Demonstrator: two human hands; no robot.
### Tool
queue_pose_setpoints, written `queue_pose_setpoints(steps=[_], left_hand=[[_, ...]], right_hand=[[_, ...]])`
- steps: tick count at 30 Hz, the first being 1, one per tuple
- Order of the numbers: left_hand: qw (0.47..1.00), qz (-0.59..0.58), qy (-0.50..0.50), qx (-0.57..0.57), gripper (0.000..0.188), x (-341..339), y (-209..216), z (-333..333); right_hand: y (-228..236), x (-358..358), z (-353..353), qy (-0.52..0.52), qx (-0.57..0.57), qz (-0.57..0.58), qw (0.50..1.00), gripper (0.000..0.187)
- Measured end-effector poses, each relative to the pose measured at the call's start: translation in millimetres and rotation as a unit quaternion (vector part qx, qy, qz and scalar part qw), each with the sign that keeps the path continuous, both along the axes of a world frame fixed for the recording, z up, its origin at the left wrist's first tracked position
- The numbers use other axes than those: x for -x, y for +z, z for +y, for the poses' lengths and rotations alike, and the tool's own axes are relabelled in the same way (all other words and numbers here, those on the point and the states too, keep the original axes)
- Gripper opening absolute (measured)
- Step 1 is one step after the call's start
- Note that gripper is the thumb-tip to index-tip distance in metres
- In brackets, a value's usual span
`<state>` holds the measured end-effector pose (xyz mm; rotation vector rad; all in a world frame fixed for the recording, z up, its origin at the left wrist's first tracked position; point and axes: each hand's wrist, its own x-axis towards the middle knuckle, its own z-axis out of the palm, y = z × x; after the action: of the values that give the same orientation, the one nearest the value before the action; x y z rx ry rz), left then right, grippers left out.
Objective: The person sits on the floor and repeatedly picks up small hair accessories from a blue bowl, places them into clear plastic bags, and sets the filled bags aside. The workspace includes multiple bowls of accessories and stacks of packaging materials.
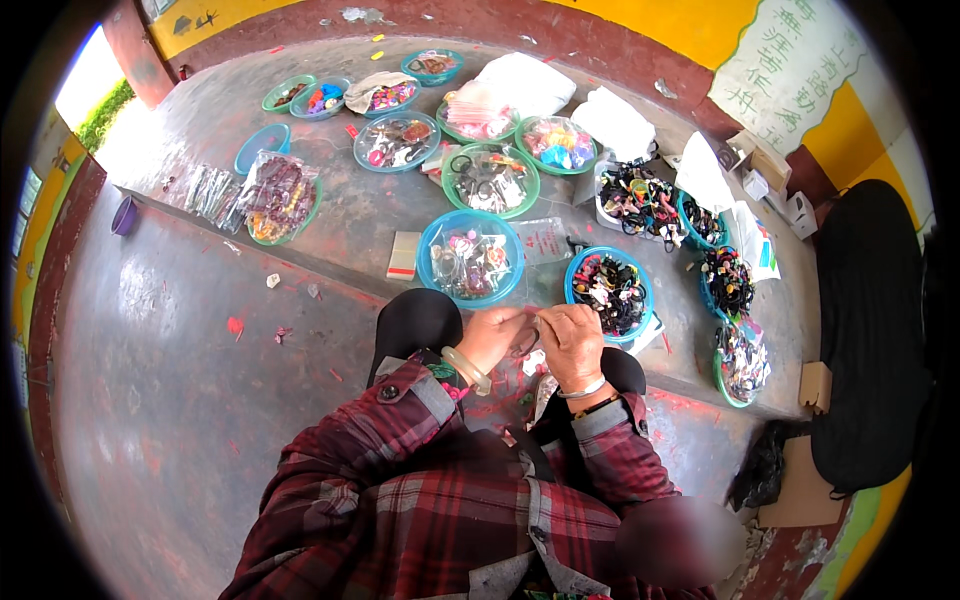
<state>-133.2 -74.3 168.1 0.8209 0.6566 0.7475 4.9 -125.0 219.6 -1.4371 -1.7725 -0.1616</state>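
Note:
My left hand [493, 335] and my right hand [572, 345] meet above my knees, their fingertips pinched close together. Both are closed. Something thin and dark seems to hang between them, too small to make out. Just beyond my left hand is a blue basin [424, 268] of small clear packets. A second blue basin [648, 280], heaped with black hair ties [610, 290] bearing colourful ornaments, sits just past my right hand. A scrap of white [534, 362] shows below my fingers.
More basins stand on the raised ledge: a green basin [449, 185] of packets, a white tub [612, 222] of hair ties, and a teal basin [434, 54] farther back. A large white sack [525, 82] lies behind. The ledge's edge [270, 258] crosses leftward; a purple bowl [123, 217] sits below it.

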Motion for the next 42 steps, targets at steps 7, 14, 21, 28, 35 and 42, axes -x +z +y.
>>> queue_pose_setpoints(steps=[7,14,21,28,35,42], left_hand=[[0.941,0.219,-0.016,-0.258,0.020,1.8,7.3,-5.4],[0.900,0.249,0.006,-0.357,0.018,0.8,-3.4,-7.1],[0.841,0.316,-0.001,-0.439,0.016,1.0,-2.2,-8.8],[0.834,0.287,0.002,-0.471,0.018,0.9,-3.9,-8.4],[0.845,0.274,0.013,-0.458,0.019,0.6,3.1,-8.0],[0.842,0.240,0.063,-0.479,0.007,-1.7,1.8,-8.0]], right_hand=[[-7.4,0.5,0.3,0.001,0.045,-0.011,0.999,0.010],[-9.0,-0.2,0.3,0.018,0.053,-0.077,0.995,0.012],[-9.6,0.3,0.1,0.039,0.042,-0.133,0.989,0.011],[-3.5,2.5,-1.7,0.028,0.056,-0.104,0.993,0.009],[-7.1,1.5,0.1,0.011,0.059,-0.041,0.997,0.007],[-5.8,1.7,-0.8,0.012,0.072,-0.015,0.997,0.010]])
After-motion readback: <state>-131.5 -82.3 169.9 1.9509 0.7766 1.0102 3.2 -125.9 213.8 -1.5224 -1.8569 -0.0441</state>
